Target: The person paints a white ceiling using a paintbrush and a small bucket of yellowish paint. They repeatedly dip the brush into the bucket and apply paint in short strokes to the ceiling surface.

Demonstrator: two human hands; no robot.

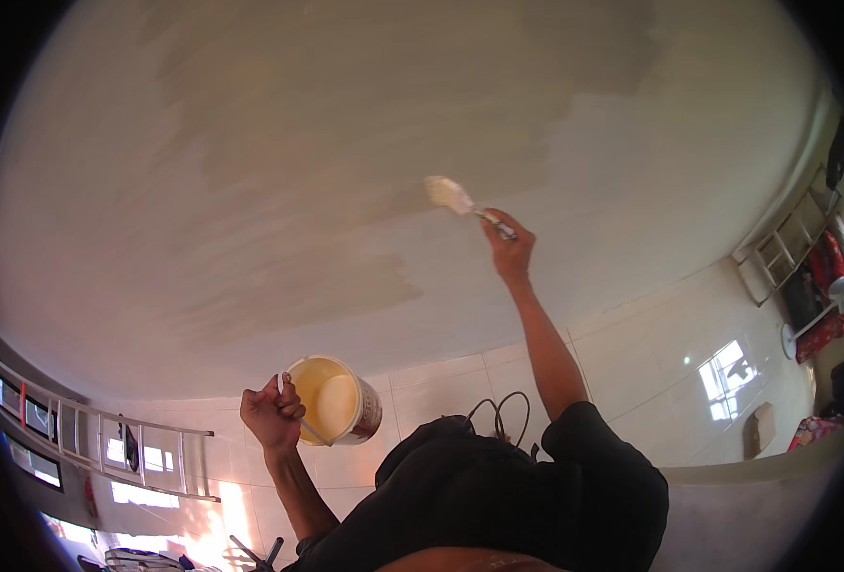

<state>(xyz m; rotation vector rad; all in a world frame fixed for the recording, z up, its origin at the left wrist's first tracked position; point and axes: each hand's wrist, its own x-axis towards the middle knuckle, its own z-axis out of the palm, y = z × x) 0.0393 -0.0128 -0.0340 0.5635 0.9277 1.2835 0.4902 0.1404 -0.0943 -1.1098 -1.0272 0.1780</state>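
Observation:
My right hand (510,250) is closed round the handle of a paintbrush (449,194), whose broad bristles are coated in pale paint. The bristles lie at or very near the wall (336,238), where darker, wet-looking patches stand out against the paler surface; contact I cannot tell. Lower left, my left hand (274,414) makes a fist round the handle of a paint bucket (369,412). Cream-yellow paint coats the inside of the bucket, which hangs tilted a little, its mouth toward me.
A metal ladder (107,456) stands at the lower left near windows. Far right, another ladder (789,243) leans near red patterned fabric (827,257) and a white stand fan or similar round-based object (813,324). Light-coloured tiles (631,353) cover the floor, with bright reflections.

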